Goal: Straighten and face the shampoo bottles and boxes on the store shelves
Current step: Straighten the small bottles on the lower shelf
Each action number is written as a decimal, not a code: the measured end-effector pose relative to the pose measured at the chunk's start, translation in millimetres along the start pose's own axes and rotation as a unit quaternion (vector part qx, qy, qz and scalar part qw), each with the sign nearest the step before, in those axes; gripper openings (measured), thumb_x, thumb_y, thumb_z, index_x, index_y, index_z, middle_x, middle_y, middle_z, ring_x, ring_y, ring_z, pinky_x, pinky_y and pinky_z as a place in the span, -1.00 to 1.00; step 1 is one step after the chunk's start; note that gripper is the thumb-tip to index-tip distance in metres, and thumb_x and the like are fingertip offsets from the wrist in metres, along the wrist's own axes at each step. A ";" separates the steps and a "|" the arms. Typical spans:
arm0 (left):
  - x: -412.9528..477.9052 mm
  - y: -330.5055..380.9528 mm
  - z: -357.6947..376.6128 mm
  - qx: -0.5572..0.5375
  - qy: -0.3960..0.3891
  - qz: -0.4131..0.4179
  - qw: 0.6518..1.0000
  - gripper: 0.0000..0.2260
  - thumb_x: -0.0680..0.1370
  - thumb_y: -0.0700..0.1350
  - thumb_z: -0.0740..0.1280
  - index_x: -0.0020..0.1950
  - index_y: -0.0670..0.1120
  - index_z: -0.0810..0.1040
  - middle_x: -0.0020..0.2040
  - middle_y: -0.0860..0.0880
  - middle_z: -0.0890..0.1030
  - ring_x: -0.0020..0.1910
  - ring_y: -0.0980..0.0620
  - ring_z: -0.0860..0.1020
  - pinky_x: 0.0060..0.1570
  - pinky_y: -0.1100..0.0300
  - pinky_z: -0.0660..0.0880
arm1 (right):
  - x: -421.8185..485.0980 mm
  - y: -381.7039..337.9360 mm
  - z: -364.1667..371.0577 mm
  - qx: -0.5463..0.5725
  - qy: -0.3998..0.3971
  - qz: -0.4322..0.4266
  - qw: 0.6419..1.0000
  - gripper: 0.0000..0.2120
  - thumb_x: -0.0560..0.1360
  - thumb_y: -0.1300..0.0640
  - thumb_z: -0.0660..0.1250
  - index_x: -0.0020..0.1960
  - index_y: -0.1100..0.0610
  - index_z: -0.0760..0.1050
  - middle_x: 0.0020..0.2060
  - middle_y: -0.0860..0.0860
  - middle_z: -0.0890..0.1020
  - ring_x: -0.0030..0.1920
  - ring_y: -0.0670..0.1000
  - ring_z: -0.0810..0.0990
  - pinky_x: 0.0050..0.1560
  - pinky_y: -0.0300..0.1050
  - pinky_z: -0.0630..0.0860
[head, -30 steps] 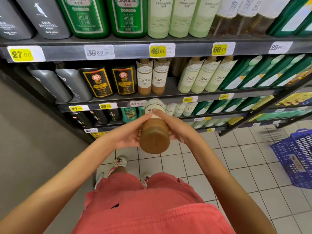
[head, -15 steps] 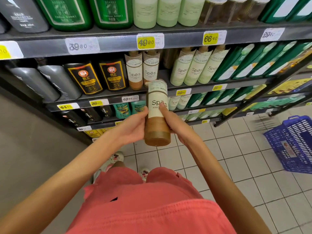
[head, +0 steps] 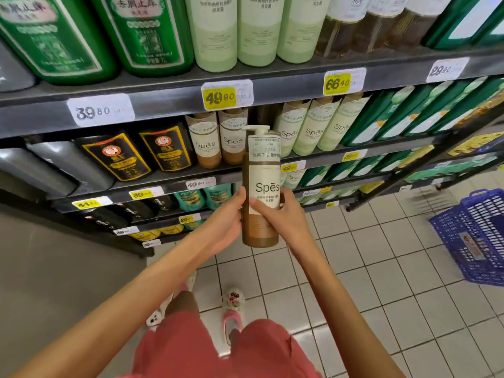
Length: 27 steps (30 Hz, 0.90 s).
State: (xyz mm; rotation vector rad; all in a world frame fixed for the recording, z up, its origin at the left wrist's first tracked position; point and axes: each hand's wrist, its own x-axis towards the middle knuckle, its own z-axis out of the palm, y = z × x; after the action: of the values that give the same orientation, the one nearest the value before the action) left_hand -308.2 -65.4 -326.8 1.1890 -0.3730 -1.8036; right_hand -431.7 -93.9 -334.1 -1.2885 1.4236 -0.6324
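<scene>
A brown Spes pump bottle (head: 261, 186) with a cream label stands upright in the air in front of the shelves, its label facing me. My left hand (head: 226, 222) grips its lower left side and my right hand (head: 283, 216) grips its lower right side, thumb across the label. Behind it, on the second shelf (head: 163, 184), two matching brown Spes bottles (head: 218, 140) stand side by side, with a dark gap just to their right. Pale green Spes bottles (head: 313, 126) fill the space further right.
Black and yellow bottles (head: 141, 154) and grey bottles (head: 60, 165) stand left on the same shelf. Green boxes (head: 409, 115) lean at the right. The top shelf holds large green and pale bottles. A blue basket (head: 474, 236) sits on the tiled floor at right.
The bottle has gone from tilted with its base toward me to upright with its label facing me, and it has risen toward the second shelf. Both hands stayed on it.
</scene>
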 end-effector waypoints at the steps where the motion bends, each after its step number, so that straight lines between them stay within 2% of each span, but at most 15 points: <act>1: 7.5 3.0 0.0 0.013 0.000 0.001 1.000 -0.74 0.64 0.02 0.01 0.10 0.03 0.48 -0.06 0.06 0.67 -0.09 0.17 0.64 -0.14 0.27 0.59 | 8.3 -1.4 -0.9 -0.010 0.004 0.010 1.000 -0.48 0.37 0.02 0.51 0.24 0.12 0.40 -0.01 -0.07 0.56 -0.10 -0.21 0.53 -0.13 -0.34 0.50; 3: 21.3 9.1 -0.4 0.032 0.003 0.001 0.999 -0.75 0.63 0.02 0.02 0.11 0.04 0.47 -0.03 0.06 0.65 -0.09 0.20 0.64 -0.14 0.29 0.59 | 25.9 -3.1 -1.5 -0.029 0.013 0.026 0.999 -0.41 0.34 -0.02 0.52 0.26 0.14 0.39 -0.02 -0.06 0.54 -0.03 -0.12 0.53 -0.06 -0.22 0.49; 7: 42.8 19.9 -2.8 0.077 -0.015 0.000 0.997 -0.78 0.63 0.03 0.03 0.15 0.10 0.43 0.01 0.13 0.61 -0.08 0.28 0.61 -0.19 0.38 0.55 | 54.0 0.4 -1.1 -0.028 0.041 0.043 0.998 -0.46 0.34 -0.04 0.51 0.21 0.16 0.44 0.06 0.03 0.61 0.04 -0.01 0.58 0.03 -0.08 0.54; 9: 51.8 24.5 -6.9 0.118 -0.021 0.018 0.993 -0.77 0.64 -0.02 0.04 0.25 0.10 0.38 0.15 0.13 0.56 0.10 0.26 0.54 0.04 0.33 0.50 | 65.3 3.2 -0.2 -0.024 0.066 0.044 0.997 -0.47 0.33 -0.04 0.51 0.19 0.19 0.47 0.06 0.07 0.63 0.06 0.03 0.60 0.03 -0.05 0.55; 11: 56.6 30.4 -10.2 0.173 -0.012 0.036 0.984 -0.68 0.64 -0.07 0.08 0.40 0.03 0.29 0.36 0.05 0.42 0.34 0.12 0.38 0.35 0.14 0.31 | 75.3 5.4 2.7 -0.022 0.090 0.029 0.995 -0.46 0.32 -0.03 0.53 0.18 0.20 0.47 0.03 0.06 0.63 0.03 0.01 0.60 0.00 -0.08 0.55; 12: 57.0 34.1 -12.2 0.197 0.007 0.041 0.980 -0.64 0.64 -0.09 0.10 0.44 -0.02 0.27 0.41 0.00 0.38 0.39 0.05 0.33 0.40 0.07 0.23 | 79.8 5.8 5.0 -0.024 0.104 0.015 0.994 -0.45 0.31 -0.02 0.54 0.17 0.20 0.46 0.01 0.03 0.63 0.01 -0.02 0.59 -0.02 -0.11 0.54; 16: 49.8 39.9 -24.8 0.166 0.085 0.073 0.980 -0.71 0.59 -0.23 0.17 0.30 -0.21 0.41 0.30 -0.17 0.49 0.32 -0.04 0.43 0.36 0.13 0.30 | 97.6 5.8 17.3 -0.042 0.158 -0.064 0.985 -0.42 0.25 0.03 0.58 0.16 0.18 0.43 -0.02 0.02 0.61 -0.03 -0.04 0.56 -0.04 -0.17 0.51; 19: 40.9 37.9 -35.3 0.184 0.129 0.072 0.972 -0.82 0.58 -0.23 0.18 0.16 -0.13 0.47 0.26 -0.16 0.51 0.29 -0.04 0.45 0.35 0.13 0.31 | 114.4 4.0 24.9 -0.039 0.196 -0.106 0.974 -0.42 0.24 0.06 0.59 0.14 0.20 0.43 -0.02 0.06 0.61 -0.01 0.00 0.57 0.01 -0.05 0.54; 21: 37.1 34.1 -42.1 0.184 0.143 0.067 0.970 -0.83 0.59 -0.23 0.18 0.14 -0.14 0.49 0.24 -0.15 0.52 0.27 -0.04 0.47 0.33 0.15 0.33 | 125.2 4.1 28.7 -0.033 0.222 -0.131 0.966 -0.41 0.25 0.07 0.58 0.17 0.22 0.43 0.03 0.08 0.55 0.05 0.02 0.53 0.07 -0.02 0.52; 23: 33.3 29.3 -47.9 0.187 0.155 0.065 0.968 -0.83 0.58 -0.23 0.20 0.14 -0.16 0.50 0.22 -0.15 0.54 0.25 -0.04 0.48 0.30 0.15 0.34 | 133.7 5.8 32.4 -0.044 0.241 -0.150 0.958 -0.37 0.26 0.07 0.58 0.21 0.25 0.41 0.09 0.13 0.47 0.11 0.04 0.46 0.13 -0.03 0.48; 27: 26.0 21.0 -58.7 0.181 0.149 0.065 0.970 -0.84 0.55 -0.29 0.22 0.06 -0.13 0.53 0.18 -0.16 0.57 0.18 -0.02 0.52 0.23 0.19 0.38 | 146.3 8.7 41.5 -0.033 0.259 -0.169 0.951 -0.36 0.28 0.12 0.57 0.24 0.33 0.38 0.09 0.17 0.41 0.10 -0.02 0.40 0.15 -0.08 0.44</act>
State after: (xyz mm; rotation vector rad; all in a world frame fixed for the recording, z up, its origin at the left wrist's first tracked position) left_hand -250.7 -84.9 -356.3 1.6241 -0.6055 -1.4510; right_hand -375.1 -216.2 -404.9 -1.5025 1.6611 -1.2324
